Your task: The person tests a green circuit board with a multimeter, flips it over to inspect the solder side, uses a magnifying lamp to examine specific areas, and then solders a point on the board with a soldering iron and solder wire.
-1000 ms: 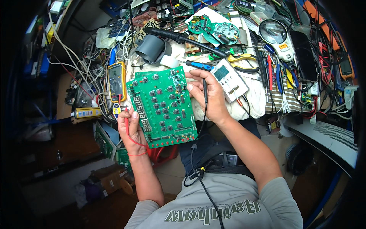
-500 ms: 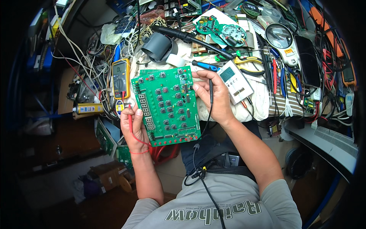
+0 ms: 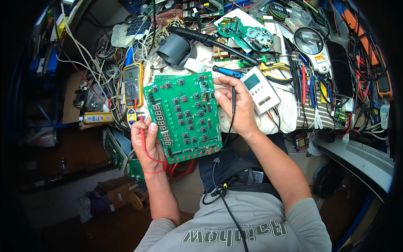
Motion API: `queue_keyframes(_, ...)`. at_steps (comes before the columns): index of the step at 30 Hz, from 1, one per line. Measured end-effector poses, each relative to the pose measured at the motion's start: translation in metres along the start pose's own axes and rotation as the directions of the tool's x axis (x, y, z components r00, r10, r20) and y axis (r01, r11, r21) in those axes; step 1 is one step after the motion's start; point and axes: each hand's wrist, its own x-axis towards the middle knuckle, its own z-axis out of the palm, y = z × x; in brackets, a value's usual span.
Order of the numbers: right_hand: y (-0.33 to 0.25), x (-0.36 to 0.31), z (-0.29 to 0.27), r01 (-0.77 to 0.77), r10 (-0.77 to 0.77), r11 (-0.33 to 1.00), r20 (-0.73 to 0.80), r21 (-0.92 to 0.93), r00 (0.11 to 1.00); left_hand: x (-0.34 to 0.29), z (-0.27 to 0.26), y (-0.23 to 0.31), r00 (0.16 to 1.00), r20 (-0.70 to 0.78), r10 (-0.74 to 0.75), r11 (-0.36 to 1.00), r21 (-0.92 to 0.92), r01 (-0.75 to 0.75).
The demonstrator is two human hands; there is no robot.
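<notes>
Our left fingers (image 3: 153, 127) hold a red probe (image 3: 143, 137) and the left edge of a green circuit board (image 3: 172, 122); our right fingers (image 3: 228, 80) hold its upper right edge and a black probe (image 3: 233, 101). The board is between a yellow meter (image 3: 133, 87) and a white gadget (image 3: 262, 91).

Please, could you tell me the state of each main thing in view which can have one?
Green circuit board, held between left grip and right grip, button side up
Digit display, apparently unlit
Red probe, held in left grip
Black probe, held in right grip
Yellow multimeter, switched on, screen showing a reading
Pliers, handles spread apart
White device, lying face up
Phone, screen dark
</notes>
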Motion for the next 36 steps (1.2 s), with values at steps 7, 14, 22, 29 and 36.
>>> queue_keyframes(7,0.001,-0.001,0.001,0.016,-0.017,0.999,-0.038,-0.047,0.999,-0.002,0.002,0.003,1.0,0.0,0.016,1.0,0.005,-0.016)
queue_keyframes(14,0.004,-0.002,0.001,0.048,-0.052,0.994,-0.033,-0.098,0.998,-0.005,0.004,0.006,0.999,0.01,0.036,0.999,0.039,-0.037)
queue_keyframes(22,0.005,-0.001,0.001,0.079,-0.085,0.984,-0.03,-0.157,0.996,-0.014,0.014,0.013,0.993,0.063,0.096,0.993,0.062,-0.1)
queue_keyframes(29,0.006,0.0,0.002,0.071,-0.078,0.988,-0.043,-0.14,0.996,-0.035,0.035,0.016,0.975,0.122,0.187,0.967,0.152,-0.204)
queue_keyframes(36,-0.003,0.004,0.002,-0.03,0.023,0.985,-0.045,-0.169,0.999,-0.054,0.069,0.006,0.941,0.263,0.214,0.955,0.149,-0.258)
